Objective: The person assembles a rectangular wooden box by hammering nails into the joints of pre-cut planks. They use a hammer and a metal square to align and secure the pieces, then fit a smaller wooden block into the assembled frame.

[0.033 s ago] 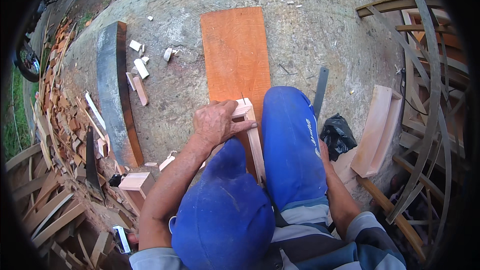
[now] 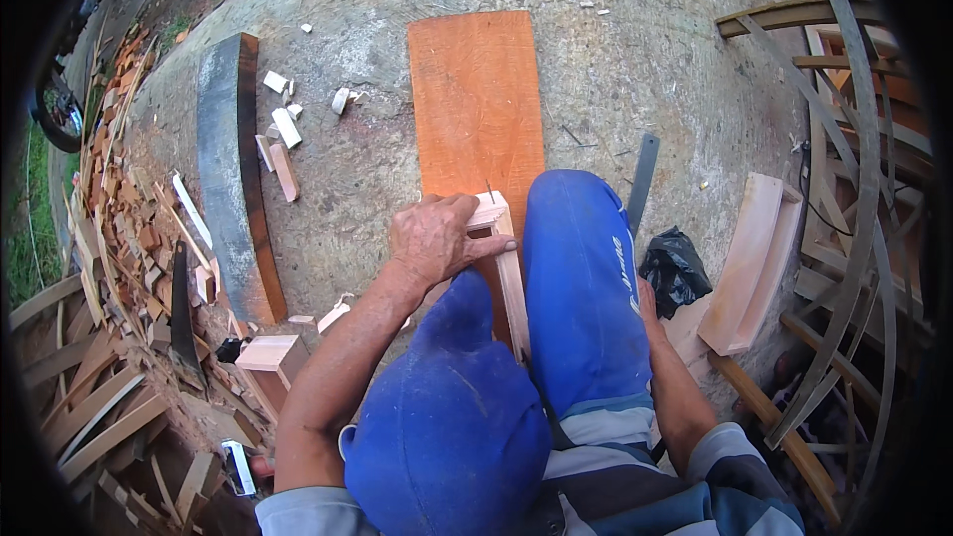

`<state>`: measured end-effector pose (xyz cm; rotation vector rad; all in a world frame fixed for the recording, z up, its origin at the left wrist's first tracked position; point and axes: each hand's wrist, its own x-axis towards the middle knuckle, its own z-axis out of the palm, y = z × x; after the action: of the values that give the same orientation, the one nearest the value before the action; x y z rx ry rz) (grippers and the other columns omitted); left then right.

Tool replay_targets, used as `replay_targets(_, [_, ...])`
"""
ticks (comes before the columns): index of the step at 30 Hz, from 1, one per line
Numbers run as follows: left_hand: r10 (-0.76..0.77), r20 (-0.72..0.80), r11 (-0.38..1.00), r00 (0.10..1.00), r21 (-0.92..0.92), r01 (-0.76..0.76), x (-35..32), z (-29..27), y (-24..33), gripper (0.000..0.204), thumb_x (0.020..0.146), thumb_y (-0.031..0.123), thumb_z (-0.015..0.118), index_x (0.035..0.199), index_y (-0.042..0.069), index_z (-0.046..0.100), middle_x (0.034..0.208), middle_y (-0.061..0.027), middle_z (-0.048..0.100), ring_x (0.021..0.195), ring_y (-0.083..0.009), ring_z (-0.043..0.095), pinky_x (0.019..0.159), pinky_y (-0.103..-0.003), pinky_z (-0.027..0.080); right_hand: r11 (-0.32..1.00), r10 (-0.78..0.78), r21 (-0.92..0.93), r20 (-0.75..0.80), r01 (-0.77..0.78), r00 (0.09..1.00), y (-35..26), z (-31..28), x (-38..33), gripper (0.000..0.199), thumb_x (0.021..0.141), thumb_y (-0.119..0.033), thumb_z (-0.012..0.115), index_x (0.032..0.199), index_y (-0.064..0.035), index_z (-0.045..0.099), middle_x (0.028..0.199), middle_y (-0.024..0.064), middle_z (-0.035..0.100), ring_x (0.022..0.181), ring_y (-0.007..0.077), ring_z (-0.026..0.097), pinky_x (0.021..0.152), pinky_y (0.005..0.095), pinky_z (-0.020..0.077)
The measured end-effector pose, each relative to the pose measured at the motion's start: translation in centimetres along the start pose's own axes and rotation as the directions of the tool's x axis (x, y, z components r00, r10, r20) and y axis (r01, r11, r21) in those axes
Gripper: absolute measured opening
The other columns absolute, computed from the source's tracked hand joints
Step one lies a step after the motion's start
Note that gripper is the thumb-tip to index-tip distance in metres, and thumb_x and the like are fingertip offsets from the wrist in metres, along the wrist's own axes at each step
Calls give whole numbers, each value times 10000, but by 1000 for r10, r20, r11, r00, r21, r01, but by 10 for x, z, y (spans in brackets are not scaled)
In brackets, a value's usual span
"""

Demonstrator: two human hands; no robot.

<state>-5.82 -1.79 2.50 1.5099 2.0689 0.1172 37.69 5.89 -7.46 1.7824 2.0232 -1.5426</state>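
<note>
My left hand [image 2: 432, 233] grips the end of a narrow, pale wooden box [image 2: 511, 288], its thumb laid across one side and its fingers curled over the near corner. A thin nail [image 2: 488, 189] stands upright at that end. The box rests between my knees, and blue cloth [image 2: 442, 417] hides its lower part. Beneath its far end lies a flat orange-brown board [image 2: 476, 99]. My right hand [image 2: 647, 303] is mostly hidden behind my blue-clad right knee [image 2: 581, 278], beside a black plastic bag [image 2: 675, 263]; its fingers do not show.
On the right lie a long, open pale wooden box [image 2: 745, 268], a metal strip [image 2: 643, 179] and bent wooden slats [image 2: 864, 139]. To the left are a thick dark plank [image 2: 226, 159], small offcuts [image 2: 285, 127], a saw [image 2: 182, 318], another box [image 2: 270, 353] and heaped scraps [image 2: 129, 238].
The whole view has shifted very slightly. My left hand's grip on the wooden box and my right arm look the same.
</note>
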Motion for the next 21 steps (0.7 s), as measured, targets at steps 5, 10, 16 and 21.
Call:
replay_targets(5, [17,-38,999,999,-27,-18,4,4,-5,756,761,862,660,830,111,714,813,-104,761,830,-265,764,662,-437,609,856,-5,-516,35,22,999,2,2,34,314,999,-308,546,1184,-88,674,1039,240,730,973,450,700,818,523,530])
replay_targets(10, [37,-78,999,996,-26,-39,4,3,-5,738,742,856,685,837,124,716,767,-89,748,756,-258,752,610,-436,590,915,26,-403,13,-19,1000,-29,5,39,272,993,-279,594,1111,-35,584,964,266,702,945,456,698,783,522,518])
replay_targets(16, [72,-142,997,987,-15,-75,7,4,-7,710,743,828,712,816,122,707,750,-86,742,731,-247,749,589,-418,584,968,92,-217,-169,-128,981,-111,-13,62,295,958,-241,703,1116,-10,611,917,233,695,867,357,707,774,465,528])
replay_targets(21, [74,-159,997,984,-15,-78,4,9,-7,697,737,814,733,822,123,703,739,-79,735,726,-249,745,579,-421,580,899,-290,-330,49,290,956,-224,-46,117,294,992,-257,647,1173,-25,630,864,169,677,817,289,685,751,447,517])
